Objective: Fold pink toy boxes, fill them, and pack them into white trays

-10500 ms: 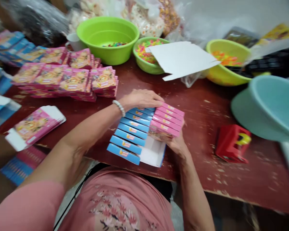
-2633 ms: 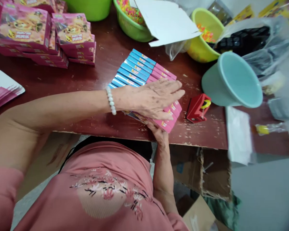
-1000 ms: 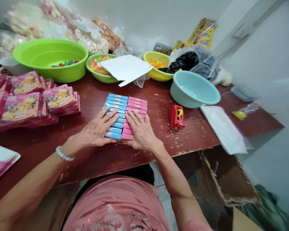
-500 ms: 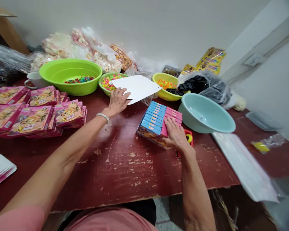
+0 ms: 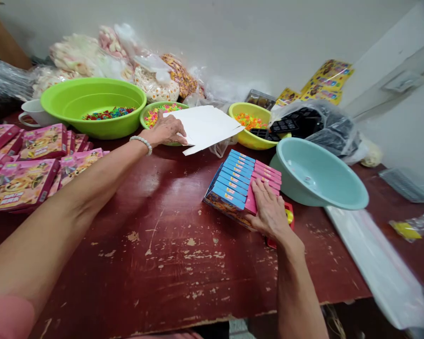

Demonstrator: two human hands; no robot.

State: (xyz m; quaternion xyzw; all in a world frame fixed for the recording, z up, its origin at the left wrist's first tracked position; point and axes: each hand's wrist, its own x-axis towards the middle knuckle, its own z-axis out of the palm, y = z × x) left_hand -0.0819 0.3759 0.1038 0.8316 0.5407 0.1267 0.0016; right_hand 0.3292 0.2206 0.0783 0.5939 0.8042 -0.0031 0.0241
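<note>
My left hand [image 5: 167, 129] is at the near left edge of the white card sheets [image 5: 207, 126]. Its fingers are bent over that edge, closed on the card; the thumb is hidden. The sheets lie slanted between two bowls. My right hand [image 5: 267, 207] rests with its fingers stretched over the small pink boxes [image 5: 268, 170] in an open display carton [image 5: 223, 207]. Small blue boxes [image 5: 233, 179] stand in a row beside the pink ones. A red and yellow object [image 5: 289, 215] is partly hidden behind my right hand.
Stacked pink printed boxes [image 5: 21, 181] stand at left. Behind are a large green bowl [image 5: 95, 87], a small green bowl [image 5: 144, 123], a yellow bowl [image 5: 250, 141] and bagged sweets [image 5: 155, 87]. A pale blue basin [image 5: 321, 174] and plastic bags [image 5: 381, 263] lie right.
The view has shifted closer to the table. My left hand has moved slightly left along the card's edge. My right hand stays on the pink boxes.
</note>
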